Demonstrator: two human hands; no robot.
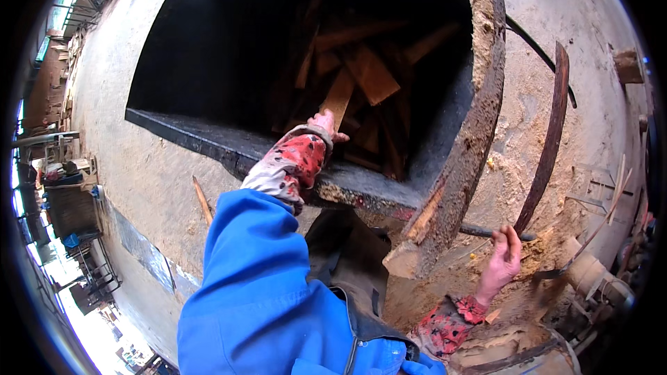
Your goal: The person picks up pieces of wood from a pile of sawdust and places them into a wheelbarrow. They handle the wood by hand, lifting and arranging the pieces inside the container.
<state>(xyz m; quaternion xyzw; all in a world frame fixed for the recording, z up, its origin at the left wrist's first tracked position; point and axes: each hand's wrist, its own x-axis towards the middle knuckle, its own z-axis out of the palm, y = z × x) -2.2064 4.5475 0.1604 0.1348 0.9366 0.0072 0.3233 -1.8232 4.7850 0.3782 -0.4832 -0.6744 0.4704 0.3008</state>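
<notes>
- Closest in my view, to the right of the black bin, is the right hand; its fingers are loosely curled, slightly apart, and I see nothing between them.
- Along the bin's right edge lies a long bark-covered slab.
- The left hand reaches inside the bin and touches a wooden piece; whether its fingers clamp it, I cannot tell.
- Deeper in the bin lie other wood pieces.

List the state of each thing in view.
Left hand: on a wood block, grip unclear
Right hand: raised, fingers bent, nothing visible in it
Bin: open, loose wood pieces inside
Bark slab: rough, along the bin's right side
Floor: dusty
</notes>
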